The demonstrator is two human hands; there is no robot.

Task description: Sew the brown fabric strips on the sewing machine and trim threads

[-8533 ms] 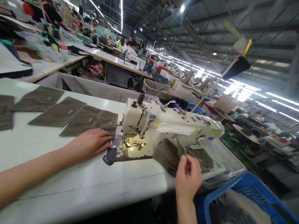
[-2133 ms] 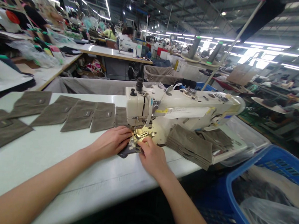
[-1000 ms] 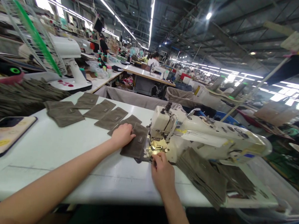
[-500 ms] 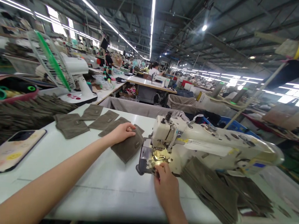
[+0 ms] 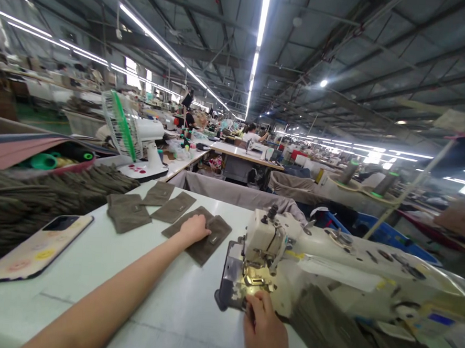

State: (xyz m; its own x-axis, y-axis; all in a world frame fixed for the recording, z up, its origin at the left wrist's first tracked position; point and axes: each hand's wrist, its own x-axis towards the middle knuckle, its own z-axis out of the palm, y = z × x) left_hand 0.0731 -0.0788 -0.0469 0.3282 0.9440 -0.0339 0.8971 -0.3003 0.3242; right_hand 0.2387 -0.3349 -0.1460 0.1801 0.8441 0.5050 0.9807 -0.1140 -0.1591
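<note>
My left hand (image 5: 194, 229) lies palm down on an olive-brown fabric piece (image 5: 215, 237) with a small stitched slot, to the left of the sewing machine (image 5: 266, 239). Its fingers rest over that piece, which overlaps another fabric piece at the left. At the front of the machine's lit metal plate, my right hand (image 5: 266, 328) has thumb and fingers pinched together. Whatever sits between those fingertips looks dark and small, and I cannot make it out. Several similar slotted pieces (image 5: 130, 213) are spread over the white tabletop (image 5: 132, 273).
A phone in a smiley-patterned case (image 5: 39, 246) lies at the left, before a long row of folded fabric (image 5: 58, 195). A fan (image 5: 140, 137) stands behind. Stacked fabric pieces (image 5: 337, 322) lie under the machine's arm. A cloth-lined bin (image 5: 235, 192) borders the table's far edge.
The view has turned left and tilted up, so everything sits further right and lower. My left hand and its fabric piece have moved slightly away from the plate's front corner. My right hand stays by the plate.
</note>
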